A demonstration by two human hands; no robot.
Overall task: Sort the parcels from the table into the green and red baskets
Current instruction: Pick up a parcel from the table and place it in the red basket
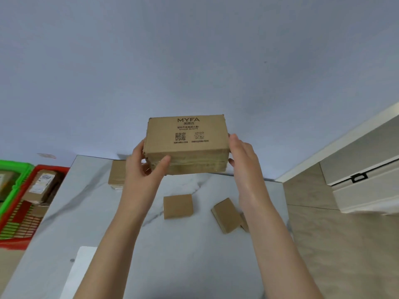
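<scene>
Held between both hands, clear above the table: one cardboard parcel (187,144), printed "MYFA" with two square codes on its upper face.

- Left hand (145,167): closed around the parcel's left end; thumb laid along the near face, fingers hidden behind the box.
- Right hand (243,157): pressed flat against the parcel's right end, fingertips curled over the upper edge, thumb tucked under the lower corner.
- Marble-patterned table (86,203): three more brown parcels are seen on it. One (117,174) is partly hidden behind the left wrist near the far edge; a small square one (178,206) lies at the middle; a tilted one (226,215) lies just beside the right forearm, with a further brown edge half hidden behind that arm.
- Red basket (28,203): placed left of the table; a labelled parcel (42,185) is contained at its far end.
- Green basket (13,182): set touching the red basket's left side; its contents are cut off by the frame and cannot be told.
</scene>
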